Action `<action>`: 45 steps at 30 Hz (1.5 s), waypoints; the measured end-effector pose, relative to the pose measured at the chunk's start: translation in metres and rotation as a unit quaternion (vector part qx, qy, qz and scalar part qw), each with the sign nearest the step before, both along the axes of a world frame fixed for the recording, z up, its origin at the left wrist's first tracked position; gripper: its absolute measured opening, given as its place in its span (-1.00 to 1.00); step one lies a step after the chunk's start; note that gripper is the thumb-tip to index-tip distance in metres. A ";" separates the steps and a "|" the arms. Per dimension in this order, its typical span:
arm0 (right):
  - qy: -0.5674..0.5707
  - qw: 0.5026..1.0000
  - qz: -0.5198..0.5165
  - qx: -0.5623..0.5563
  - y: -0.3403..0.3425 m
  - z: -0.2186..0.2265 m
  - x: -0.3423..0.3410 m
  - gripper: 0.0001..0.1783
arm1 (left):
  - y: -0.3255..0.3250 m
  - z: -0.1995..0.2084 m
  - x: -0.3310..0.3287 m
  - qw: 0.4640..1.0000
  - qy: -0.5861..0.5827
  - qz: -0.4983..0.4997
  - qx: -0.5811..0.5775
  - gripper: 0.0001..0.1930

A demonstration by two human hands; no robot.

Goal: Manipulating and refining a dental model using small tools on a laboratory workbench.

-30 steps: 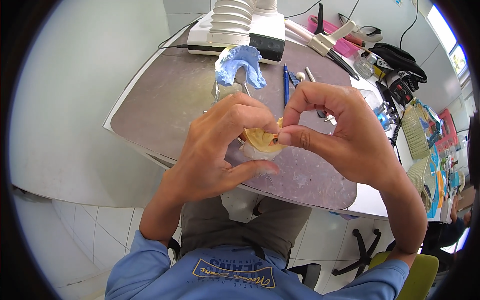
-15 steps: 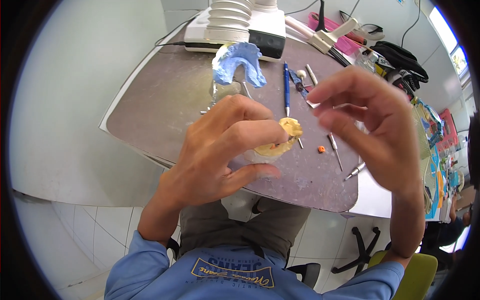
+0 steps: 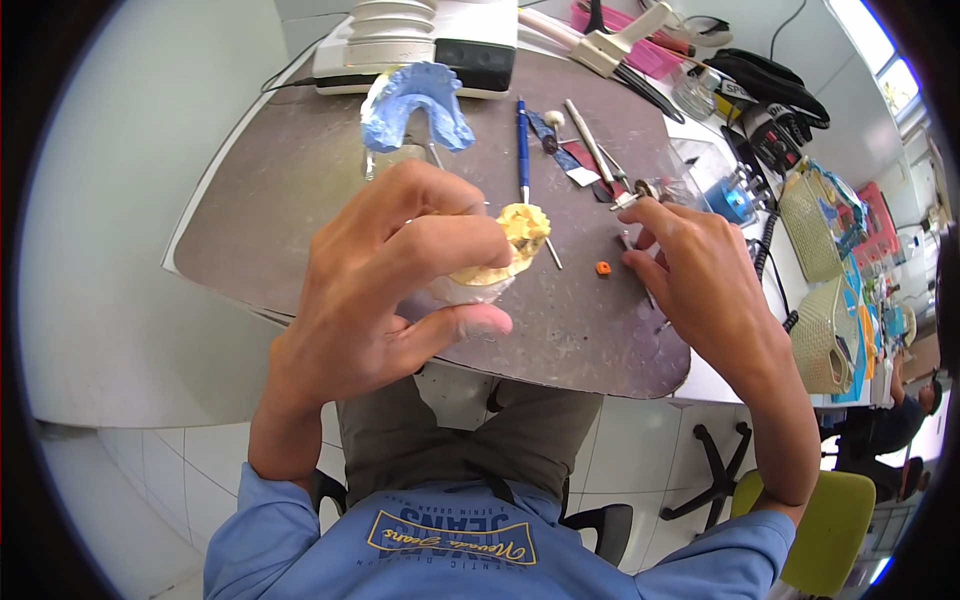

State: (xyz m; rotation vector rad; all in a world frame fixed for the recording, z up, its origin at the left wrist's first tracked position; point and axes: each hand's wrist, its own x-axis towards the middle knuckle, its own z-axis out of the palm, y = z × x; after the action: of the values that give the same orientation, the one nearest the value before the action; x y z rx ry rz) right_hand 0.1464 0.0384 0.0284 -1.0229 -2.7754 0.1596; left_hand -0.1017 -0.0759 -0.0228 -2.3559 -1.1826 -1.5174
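Holding a half-hidden yellow dental cast over the worktop in curled fingers of the left hand, bending those of the right hand over a mostly covered slim tool, unable to tell whether pinching.

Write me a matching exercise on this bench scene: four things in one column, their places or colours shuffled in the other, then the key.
1. Small block
2. Horseshoe-shaped piece
3. Yellow-and-white cast
4. Chair at lower right

A. In the grip of the left hand
B. Yellowish green
C. Orange, lying on the mat
D. Blue, near the white machine

Pairs: 1-C, 2-D, 3-A, 4-B
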 end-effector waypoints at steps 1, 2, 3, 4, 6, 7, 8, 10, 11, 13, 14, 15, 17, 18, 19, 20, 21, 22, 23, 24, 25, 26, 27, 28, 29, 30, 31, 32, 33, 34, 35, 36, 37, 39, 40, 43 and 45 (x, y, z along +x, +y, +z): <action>-0.006 1.000 0.006 0.026 0.001 -0.003 0.003 -0.75 | 0.001 0.001 0.001 1.000 -0.002 -0.001 0.002 -0.44; -0.011 0.998 0.015 0.052 0.002 -0.005 0.005 -0.75 | 0.001 0.003 0.002 1.000 0.001 0.007 0.001 -0.44; -0.005 0.999 0.008 0.034 0.002 -0.006 0.005 -0.71 | 0.001 0.005 0.004 1.000 -0.006 -0.002 -0.008 -0.45; -0.003 0.999 0.016 0.034 0.002 -0.007 0.005 -0.71 | 0.001 0.007 0.004 1.000 -0.013 -0.012 -0.017 -0.45; 0.018 1.000 0.000 0.016 0.000 -0.005 0.005 -0.72 | 0.001 0.010 0.003 1.000 -0.006 -0.009 -0.024 -0.46; 0.045 0.999 -0.007 0.001 0.001 -0.005 0.005 -0.71 | 0.000 0.011 0.002 0.999 -0.001 -0.014 -0.031 -0.47; 0.044 0.999 -0.004 0.001 0.002 -0.003 0.004 -0.71 | 0.000 0.011 0.001 0.999 -0.001 -0.011 -0.030 -0.47; 0.118 0.991 -0.033 -0.056 0.004 0.003 0.003 -0.70 | 0.002 0.010 0.000 0.998 -0.017 -0.041 -0.040 -0.48; 0.159 0.984 -0.040 -0.065 0.006 0.004 0.004 -0.71 | 0.003 0.009 0.000 0.998 -0.020 -0.047 -0.039 -0.48; 0.182 0.975 -0.059 -0.114 0.010 0.014 0.003 -0.72 | 0.002 0.006 -0.002 0.998 -0.026 -0.041 -0.034 -0.47; 0.209 0.962 -0.072 -0.162 0.013 0.019 0.003 -0.73 | 0.002 0.006 -0.002 0.998 -0.029 -0.048 -0.033 -0.47; 0.234 0.949 -0.063 -0.202 0.018 0.020 0.005 -0.75 | 0.003 0.004 -0.002 0.998 -0.038 -0.047 -0.034 -0.46; 0.268 0.934 -0.060 -0.230 0.023 0.020 0.007 -0.75 | 0.003 0.005 0.000 0.997 -0.047 -0.046 -0.035 -0.46; 0.303 0.915 -0.050 -0.261 0.025 0.020 0.008 -0.75 | 0.002 0.007 0.001 0.996 -0.058 -0.048 -0.052 -0.46; 0.311 0.908 -0.052 -0.277 0.026 0.022 0.008 -0.73 | 0.003 0.008 0.001 0.994 -0.068 -0.049 -0.070 -0.46; 0.311 0.907 -0.048 -0.278 0.025 0.023 0.006 -0.73 | 0.002 0.008 0.001 0.994 -0.067 -0.045 -0.070 -0.46; 0.359 0.889 -0.027 -0.283 0.023 0.023 0.005 -0.72 | 0.002 0.009 0.002 0.993 -0.071 -0.047 -0.077 -0.47; 0.405 0.868 -0.006 -0.288 0.020 0.025 0.003 -0.71 | 0.002 0.010 0.002 0.992 -0.074 -0.049 -0.085 -0.49; 0.431 0.857 0.009 -0.284 0.016 0.025 0.000 -0.68 | 0.002 0.009 0.002 0.993 -0.072 -0.041 -0.086 -0.49; 0.430 0.855 0.016 -0.289 0.013 0.024 -0.003 -0.68 | 0.002 0.008 0.002 0.992 -0.074 -0.043 -0.091 -0.50; 0.431 0.863 0.028 -0.262 0.009 0.024 -0.006 -0.64 | 0.002 0.007 0.001 0.992 -0.076 -0.046 -0.095 -0.51; 0.431 0.871 0.037 -0.232 0.003 0.025 -0.009 -0.60 | 0.002 0.006 0.001 0.992 -0.076 -0.041 -0.095 -0.51; 0.445 0.867 0.052 -0.220 -0.005 0.026 -0.014 -0.60 | 0.003 0.006 0.001 0.992 -0.078 -0.048 -0.092 -0.51; 0.444 0.867 0.055 -0.221 -0.012 0.027 -0.018 -0.60 | 0.003 0.006 0.000 0.991 -0.081 -0.055 -0.089 -0.51; 0.448 0.869 0.067 -0.200 -0.018 0.028 -0.020 -0.60 | 0.003 0.005 0.000 0.991 -0.082 -0.054 -0.089 -0.51; 0.452 0.870 0.080 -0.178 -0.022 0.028 -0.021 -0.61 | 0.004 0.004 0.000 0.990 -0.087 -0.060 -0.090 -0.51; 0.455 0.866 0.107 -0.177 -0.024 0.027 -0.021 -0.63 | 0.004 0.003 0.000 0.989 -0.093 -0.067 -0.092 -0.50; 0.454 0.866 0.109 -0.179 -0.024 0.025 -0.023 -0.63 | 0.003 0.003 -0.001 0.989 -0.093 -0.064 -0.092 -0.50; 0.459 0.862 0.146 -0.158 -0.024 0.022 -0.026 -0.64 | 0.003 0.003 -0.001 0.989 -0.095 -0.064 -0.092 -0.50; 0.463 0.857 0.183 -0.137 -0.024 0.019 -0.028 -0.66 | 0.002 0.003 -0.002 0.989 -0.096 -0.063 -0.093 -0.50; 0.465 0.852 0.197 -0.141 -0.024 0.018 -0.028 -0.66 | 0.003 0.003 -0.002 0.989 -0.097 -0.063 -0.092 -0.50; 0.464 0.852 0.197 -0.142 -0.025 0.017 -0.029 -0.66 | 0.003 0.003 -0.002 0.989 -0.099 -0.063 -0.093 -0.50; 0.457 0.854 0.208 -0.133 -0.027 0.016 -0.030 -0.66 | 0.003 0.003 -0.002 0.988 -0.101 -0.063 -0.094 -0.50; 0.448 0.859 0.218 -0.122 -0.030 0.018 -0.030 -0.66 | 0.003 0.004 -0.002 0.989 -0.101 -0.067 -0.090 -0.51; 0.431 0.867 0.226 -0.107 -0.031 0.020 -0.030 -0.68 | 0.003 0.004 -0.002 0.989 -0.099 -0.069 -0.087 -0.51; 0.402 0.878 0.244 -0.093 -0.032 0.021 -0.030 -0.72 | 0.004 0.004 -0.001 0.988 -0.105 -0.074 -0.088 -0.53; 0.390 0.879 0.256 -0.096 -0.032 0.022 -0.031 -0.74 | 0.003 0.003 0.000 0.988 -0.107 -0.072 -0.088 -0.53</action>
State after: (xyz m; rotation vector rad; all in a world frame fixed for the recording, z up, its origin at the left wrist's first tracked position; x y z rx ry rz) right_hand 0.1153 0.0061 0.0499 -0.1309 -2.2011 0.7435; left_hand -0.1021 -0.0725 -0.0196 -2.4897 -1.2630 -1.8241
